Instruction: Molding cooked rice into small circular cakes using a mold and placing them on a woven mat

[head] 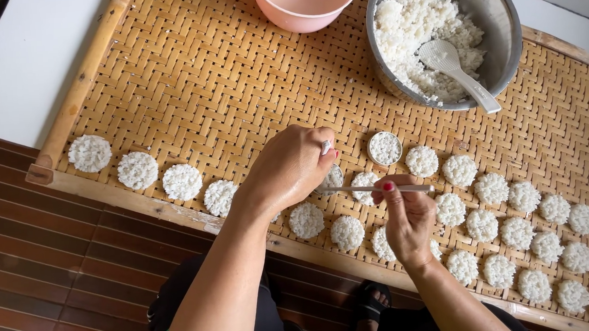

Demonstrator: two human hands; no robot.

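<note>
— What do your hands hold now?

— My right hand (407, 223) pinches a thin spoon handle (378, 189), its grip closed on it. My left hand (291, 166) is curled over a rice cake (333, 178); how tightly, I cannot tell.

— Where is this?

— On the woven tray (200, 76), below the steel bowl (496, 10), just left of the small round mould (385, 148).

— Is the cake delicate?

— I think yes: soft, sticky, crumbly. Better to hold it by the edges.
</note>
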